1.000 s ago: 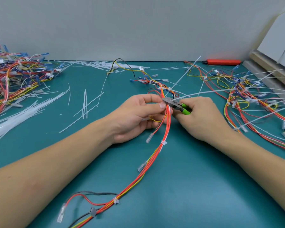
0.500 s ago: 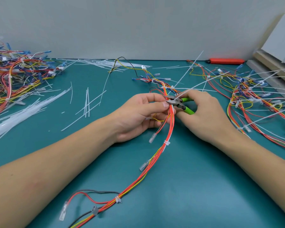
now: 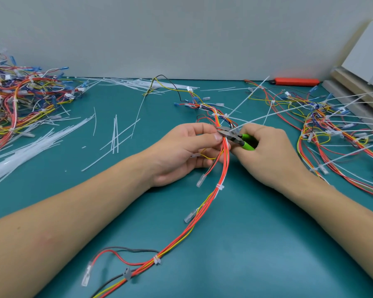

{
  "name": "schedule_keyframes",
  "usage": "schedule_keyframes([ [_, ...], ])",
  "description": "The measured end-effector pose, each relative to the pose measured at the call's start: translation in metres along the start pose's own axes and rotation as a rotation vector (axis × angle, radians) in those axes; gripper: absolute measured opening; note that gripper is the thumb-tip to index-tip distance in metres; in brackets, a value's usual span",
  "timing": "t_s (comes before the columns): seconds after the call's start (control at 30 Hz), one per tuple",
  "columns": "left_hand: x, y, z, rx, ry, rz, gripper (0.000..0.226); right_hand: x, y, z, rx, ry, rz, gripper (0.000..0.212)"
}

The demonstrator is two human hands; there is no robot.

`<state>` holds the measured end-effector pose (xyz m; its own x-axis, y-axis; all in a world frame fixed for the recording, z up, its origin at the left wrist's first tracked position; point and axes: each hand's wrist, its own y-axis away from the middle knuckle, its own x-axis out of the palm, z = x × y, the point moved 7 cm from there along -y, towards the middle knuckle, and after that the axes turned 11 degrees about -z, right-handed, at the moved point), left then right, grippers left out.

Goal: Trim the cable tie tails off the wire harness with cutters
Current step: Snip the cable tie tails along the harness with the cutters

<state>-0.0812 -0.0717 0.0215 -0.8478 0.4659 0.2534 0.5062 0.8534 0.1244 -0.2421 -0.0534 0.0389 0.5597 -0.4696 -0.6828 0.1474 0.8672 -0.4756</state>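
Harness pinched in left grip between thumb and fingers, trailing from far desk through that grip and down toward near edge. Cutters clasped by green handles in right grip, metal nose touching bundle just beyond left thumb tip. Loose tails scattered well left, harness pile right.

an assembly workbench in a wiring workshop. a teal anti-static-looking bench mat runs up to a plain grey wall. a tangled heap of red, yellow and blue wire harnesses lies at the far left, and another like heap at the right. loose translucent white cable tie strips are scattered between. an orange-handled tool lies by the wall.
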Motion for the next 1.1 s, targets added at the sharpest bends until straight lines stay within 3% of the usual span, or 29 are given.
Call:
schedule_keyframes([
  [0.07, 0.0, 0.0, 0.0, 0.0, 0.005, 0.002, 0.005, -0.002, -0.001, 0.005, -0.031, 0.022, -0.011, 0.009],
  [0.27, -0.001, -0.001, 0.001, -0.001, -0.005, 0.004, 0.007, -0.002, -0.001, 0.004, -0.044, 0.014, -0.013, 0.025],
  [0.4, -0.001, -0.001, 0.001, -0.003, -0.005, 0.003, 0.004, -0.002, -0.002, 0.004, -0.033, 0.025, -0.022, 0.01],
  [0.63, -0.001, -0.001, 0.0, 0.002, -0.007, 0.006, 0.009, 0.005, 0.0, 0.001, -0.001, 0.085, 0.07, 0.05],
  [0.73, 0.001, -0.001, 0.0, -0.003, -0.001, 0.01, 0.01, -0.001, 0.002, 0.001, 0.009, 0.009, -0.003, 0.037],
  [0.83, 0.0, 0.0, 0.001, -0.007, 0.005, 0.011, 0.009, -0.004, 0.001, 0.009, -0.042, -0.018, -0.02, 0.006],
  [0.97, -0.001, -0.002, 0.001, -0.009, 0.004, 0.006, 0.007, -0.003, 0.0, 0.01, -0.044, -0.029, 0.005, 0.024],
  [1.1, -0.001, -0.002, 0.002, -0.006, -0.007, 0.007, 0.009, -0.002, -0.001, 0.007, -0.038, -0.018, -0.004, 0.02],
])
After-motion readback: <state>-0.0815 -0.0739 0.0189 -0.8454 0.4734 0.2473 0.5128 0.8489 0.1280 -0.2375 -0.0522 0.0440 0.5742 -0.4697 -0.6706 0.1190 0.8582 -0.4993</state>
